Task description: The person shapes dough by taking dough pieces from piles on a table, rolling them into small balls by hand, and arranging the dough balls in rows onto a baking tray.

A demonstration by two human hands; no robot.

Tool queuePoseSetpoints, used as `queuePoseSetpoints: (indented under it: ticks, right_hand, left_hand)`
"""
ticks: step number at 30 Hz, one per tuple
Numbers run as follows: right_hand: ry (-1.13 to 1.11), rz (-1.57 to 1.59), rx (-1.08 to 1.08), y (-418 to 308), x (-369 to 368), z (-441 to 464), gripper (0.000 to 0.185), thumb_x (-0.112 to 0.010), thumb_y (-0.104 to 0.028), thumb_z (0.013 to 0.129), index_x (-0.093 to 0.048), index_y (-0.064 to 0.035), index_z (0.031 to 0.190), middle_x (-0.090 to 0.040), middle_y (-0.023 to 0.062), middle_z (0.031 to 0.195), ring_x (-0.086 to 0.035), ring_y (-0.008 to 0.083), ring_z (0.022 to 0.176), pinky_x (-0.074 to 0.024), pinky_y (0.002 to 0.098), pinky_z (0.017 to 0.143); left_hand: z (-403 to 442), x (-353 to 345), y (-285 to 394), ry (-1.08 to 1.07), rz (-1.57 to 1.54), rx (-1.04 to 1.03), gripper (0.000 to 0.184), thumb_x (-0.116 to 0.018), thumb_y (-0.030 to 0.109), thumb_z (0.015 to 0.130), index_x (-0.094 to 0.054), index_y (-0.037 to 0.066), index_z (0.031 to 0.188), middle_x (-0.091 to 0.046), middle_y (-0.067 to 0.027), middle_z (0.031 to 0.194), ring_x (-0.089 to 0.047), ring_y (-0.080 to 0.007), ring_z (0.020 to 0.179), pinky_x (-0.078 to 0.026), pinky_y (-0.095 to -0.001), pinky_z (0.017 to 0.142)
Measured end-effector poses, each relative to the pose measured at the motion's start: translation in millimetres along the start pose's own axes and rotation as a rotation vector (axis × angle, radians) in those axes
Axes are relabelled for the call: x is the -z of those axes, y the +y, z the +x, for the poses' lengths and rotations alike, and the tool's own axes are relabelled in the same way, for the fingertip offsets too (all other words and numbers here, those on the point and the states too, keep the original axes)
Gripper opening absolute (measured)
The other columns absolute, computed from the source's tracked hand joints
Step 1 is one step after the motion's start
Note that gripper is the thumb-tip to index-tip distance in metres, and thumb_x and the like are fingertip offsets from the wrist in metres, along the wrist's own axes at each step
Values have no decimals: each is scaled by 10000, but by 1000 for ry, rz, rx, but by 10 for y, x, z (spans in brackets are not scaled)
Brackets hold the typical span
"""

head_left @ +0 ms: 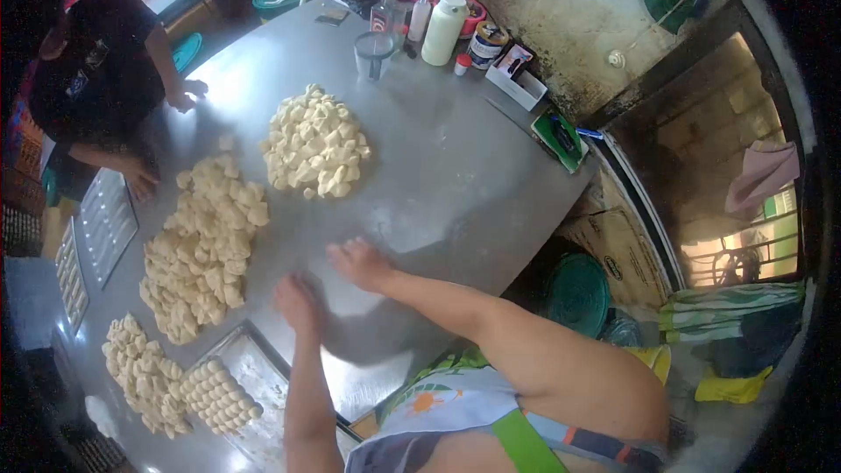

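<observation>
Both of my hands are low over the metal table (420, 175). My left hand (298, 302) is beside the large dough pile, its fingers curled down and hard to make out. My right hand (359, 264) lies a little further right, fingers bent against the tabletop; whether anything is under them is hidden. A large pile of dough pieces (206, 245) spreads to the left of my hands. Beyond them sits a second pile of cut dough (315, 142). At the lower left are a smaller pile (144, 377) and rows of dough balls (219, 397) on a tray (254, 359).
A co-worker in dark clothes (101, 70) stands across the table at the left, near two moulded trays (107, 219). Along the back edge stand a clear measuring jug (374, 54), a pale bottle (445, 31), a white box (517, 85) and a green tray (561, 138).
</observation>
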State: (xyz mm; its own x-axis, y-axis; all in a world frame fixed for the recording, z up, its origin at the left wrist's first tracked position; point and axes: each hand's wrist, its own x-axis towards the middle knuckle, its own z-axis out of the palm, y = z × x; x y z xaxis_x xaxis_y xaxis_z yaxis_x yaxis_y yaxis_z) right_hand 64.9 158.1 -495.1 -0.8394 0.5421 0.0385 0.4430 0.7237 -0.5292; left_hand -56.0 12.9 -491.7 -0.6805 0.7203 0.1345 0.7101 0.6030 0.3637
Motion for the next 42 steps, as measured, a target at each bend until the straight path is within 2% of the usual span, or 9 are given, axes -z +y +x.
queuePoseSetpoints:
  ticks: [2, 4, 7, 13, 20, 22, 29, 34, 42]
  right_hand:
    - [0, 79, -134, -36, -120, -161, 291, -530, -178, 909, -605, -77, 1171, -637, 137, 952, -585, 353, 898, -463, 481, 809]
    - [72, -13, 308, 113, -14, -578, 274, -540, -216, 927, -610, -97, 1164, -651, 124, 999, -602, 336, 924, -464, 479, 829]
    - [4, -139, 312, 516, 115, -645, 274, -553, -226, 923, -610, -85, 1151, -657, 110, 1015, -611, 308, 938, -460, 479, 831]
    - [296, -190, 269, 276, -83, 284, 223, -485, -171, 935, -591, -102, 1119, -634, 137, 919, -596, 325, 937, -447, 477, 867]
    - [-99, 54, 212, 119, 416, -343, 372, -556, -56, 844, -540, -70, 1216, -604, 191, 1022, -588, 388, 982, -458, 495, 910]
    - [-101, 43, 289, 110, 499, -616, 439, -555, -32, 833, -520, -70, 1269, -597, 202, 1047, -586, 398, 984, -465, 492, 909]
    - [-288, 297, 215, -223, 562, -894, 569, -585, -49, 812, -460, -83, 1366, -571, 219, 1181, -566, 410, 1078, -469, 476, 920]
    - [-184, 145, 268, -52, 903, -296, 272, -616, -196, 842, -630, -106, 1098, -626, 161, 1045, -603, 384, 943, -477, 479, 843]
    - [236, 71, 136, 209, 763, 1898, 184, -625, -206, 857, -664, -88, 993, -624, 131, 1080, -607, 326, 959, -494, 441, 837]
  left_hand:
    - [-141, -70, 61, -105, -86, 1, 133, -574, 132, 861, -581, 35, 951, -608, -181, 899, -568, -407, 873, -416, -528, 782]
    - [-575, 23, 47, 30, -104, -297, 155, -584, 104, 860, -574, 41, 1001, -615, -183, 923, -576, -396, 878, -418, -520, 769]
    - [-793, 373, -151, -225, -184, -70, 375, -508, 96, 867, -528, 5, 1230, -574, -222, 1204, -491, -419, 1177, -315, -540, 1045]
    - [127, -134, -197, -16, 96, 65, 333, -561, 156, 866, -572, 29, 1175, -578, -198, 1231, -484, -422, 1203, -344, -485, 1048]
    - [-269, 391, 15, -38, -229, -180, 156, -662, 111, 768, -662, 55, 913, -629, -178, 938, -577, -375, 934, -423, -479, 912]
    - [-536, 581, 161, -298, -779, 126, 237, -659, 80, 761, -664, 49, 996, -636, -185, 991, -576, -366, 1025, -443, -454, 927]
    - [-878, 408, 667, -327, -530, -33, 358, -706, 9, 768, -617, 10, 1116, -581, -185, 1068, -546, -389, 1031, -465, -452, 874]
    - [-843, 486, 393, -246, -648, -121, 602, -801, 113, 757, -550, 65, 1302, -583, -147, 1106, -581, -320, 998, -495, -379, 802]
    - [306, 612, 312, 78, -506, -31, 249, -696, 48, 830, -664, 57, 1078, -660, -147, 956, -611, -318, 838, -482, -373, 751]
